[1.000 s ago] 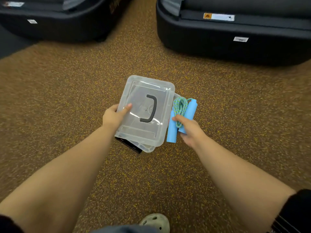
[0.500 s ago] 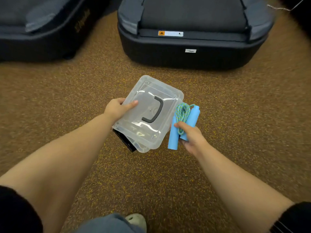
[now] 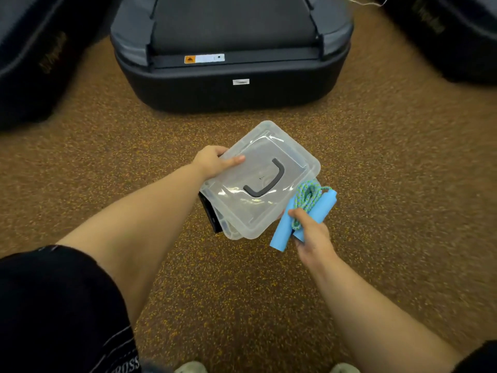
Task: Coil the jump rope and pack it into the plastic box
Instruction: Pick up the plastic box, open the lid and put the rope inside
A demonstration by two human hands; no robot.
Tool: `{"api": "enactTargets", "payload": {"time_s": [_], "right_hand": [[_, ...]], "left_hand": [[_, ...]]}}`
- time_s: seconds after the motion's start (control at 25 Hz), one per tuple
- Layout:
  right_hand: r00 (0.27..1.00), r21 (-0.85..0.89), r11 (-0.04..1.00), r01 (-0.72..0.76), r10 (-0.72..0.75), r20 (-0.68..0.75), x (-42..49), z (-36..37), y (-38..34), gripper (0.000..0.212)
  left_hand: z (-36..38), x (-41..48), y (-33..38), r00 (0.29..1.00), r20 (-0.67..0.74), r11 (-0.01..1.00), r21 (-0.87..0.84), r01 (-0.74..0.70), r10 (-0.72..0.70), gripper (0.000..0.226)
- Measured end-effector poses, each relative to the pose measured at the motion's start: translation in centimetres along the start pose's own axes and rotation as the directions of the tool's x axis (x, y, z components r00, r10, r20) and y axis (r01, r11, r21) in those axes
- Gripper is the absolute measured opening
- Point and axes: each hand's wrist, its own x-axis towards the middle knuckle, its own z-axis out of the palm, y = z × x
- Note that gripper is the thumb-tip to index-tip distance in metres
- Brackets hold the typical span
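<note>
My left hand (image 3: 213,161) grips the left edge of a clear plastic box (image 3: 282,211), held in the air with its lid on. The lid (image 3: 258,181) carries a dark grey handle (image 3: 265,181). A black latch shows at the box's lower left corner. Just right of the box, my right hand (image 3: 312,232) is closed around the jump rope (image 3: 306,197): two light blue foam handles side by side with the green-blue cord coiled in a bundle on top. The rope bundle touches or nearly touches the box's right edge.
A dark treadmill base (image 3: 231,84) stands straight ahead on the brown speckled floor (image 3: 107,157). Other dark machines sit at the far left (image 3: 29,63) and far right (image 3: 451,36). My shoes show at the bottom edge.
The view has swung so the treadmill sits centred ahead. Both hands keep their holds; the box has turned a little clockwise and the rope stays beside it.
</note>
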Motion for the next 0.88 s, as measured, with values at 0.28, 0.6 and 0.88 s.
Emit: {"api": "enactTargets", "payload": {"time_s": [0.28,0.6,0.88], "right_hand": [[0.985,0.159,0.987,-0.028,0.055,-0.163,-1.4,0.0,4.6,0.021],[0.953,0.185,0.982,-0.036,0.09,-0.29,-2.8,-1.0,6.3,0.026],[0.924,0.161,0.982,-0.101,0.153,-0.351,-3.5,-1.8,8.2,0.03]], "left_hand": [[1.8,3.2,0.3,0.989,0.144,0.987,0.145,-0.063,0.042,0.048],[5.0,4.8,0.5,0.961,0.261,0.952,0.261,-0.159,0.089,0.044],[7.2,4.6,-1.6,0.949,0.306,0.928,0.326,-0.18,0.077,0.044]]}}
